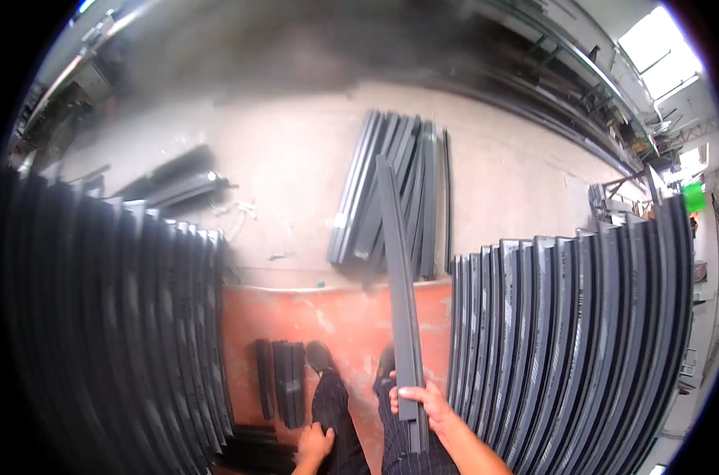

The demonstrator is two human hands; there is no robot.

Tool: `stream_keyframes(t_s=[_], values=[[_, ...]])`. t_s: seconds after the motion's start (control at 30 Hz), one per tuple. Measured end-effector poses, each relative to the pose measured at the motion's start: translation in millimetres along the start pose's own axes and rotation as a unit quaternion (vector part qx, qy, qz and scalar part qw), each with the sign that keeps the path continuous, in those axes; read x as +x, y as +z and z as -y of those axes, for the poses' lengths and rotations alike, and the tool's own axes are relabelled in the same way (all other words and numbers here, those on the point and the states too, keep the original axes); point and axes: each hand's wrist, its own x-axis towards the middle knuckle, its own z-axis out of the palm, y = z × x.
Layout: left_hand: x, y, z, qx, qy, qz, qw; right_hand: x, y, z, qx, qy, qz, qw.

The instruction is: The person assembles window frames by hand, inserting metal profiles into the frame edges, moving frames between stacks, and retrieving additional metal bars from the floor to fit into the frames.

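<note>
My right hand (423, 400) is closed round the near end of a long grey metal profile (403, 317). The bar slopes away from me, its far end overlapping a pile of similar profiles (367, 190) on the floor. A darker strip runs along its right side; I cannot tell whether that is a second piece. My left hand (316, 442) is beside my left leg, its fingers curled in and nothing visible in them. Short dark profiles (288, 380) lie on the red floor just ahead of that hand.
Tall rows of stacked dark profiles stand close by on the left (138, 317) and right (565, 332). My feet are on a red floor strip (336, 309) between them. More pieces (177, 178) and scraps lie on the pale floor at far left. Long racks (565, 119) line the back.
</note>
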Motion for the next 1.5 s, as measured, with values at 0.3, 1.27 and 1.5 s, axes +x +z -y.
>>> stream_keyframes(t_s=[0.3,1.27,1.5], values=[[-169,-114,-101,-0.284,0.295,-0.176,0.895,-127,-34,-95,-0.369,-0.329,0.022,0.869],[-752,224,327,-0.765,0.201,-0.555,0.256,-476,-16,-534,-0.628,-0.266,0.474,0.557],[-905,445,491,-0.617,0.000,-0.787,0.008,-546,18,-699,-0.722,-0.320,0.502,0.353]])
